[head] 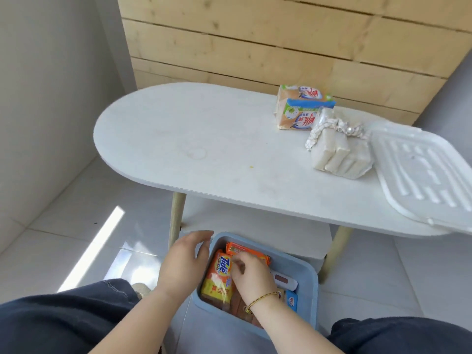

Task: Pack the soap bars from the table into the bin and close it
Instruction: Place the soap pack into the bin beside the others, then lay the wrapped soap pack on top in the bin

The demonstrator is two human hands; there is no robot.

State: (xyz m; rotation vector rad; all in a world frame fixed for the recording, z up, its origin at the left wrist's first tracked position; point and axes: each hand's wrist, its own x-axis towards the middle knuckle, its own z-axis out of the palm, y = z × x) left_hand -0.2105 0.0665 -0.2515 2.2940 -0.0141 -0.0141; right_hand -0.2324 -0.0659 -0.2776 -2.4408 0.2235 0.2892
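Observation:
A blue bin (304, 274) stands on the floor between my knees, lid off, with several wrapped soap bars inside. My right hand (251, 275) reaches into it, fingers pinched on the orange and yellow Tide soap pack (218, 277). An orange soap pack (246, 251) lies behind it. My left hand (185, 260) rests open against the bin's left rim. On the white table (204, 139), at the far right, lie two stacked soap packs (298, 108) and a clear bag of white soap bars (337, 152). The white bin lid (424, 175) lies at the table's right end.
The lid overhangs the table's front right edge. Wooden table legs (177, 221) stand just behind the bin. A wood-plank wall backs the table, a grey wall is on the left, and the floor is tiled. My dark-trousered knees flank the bin.

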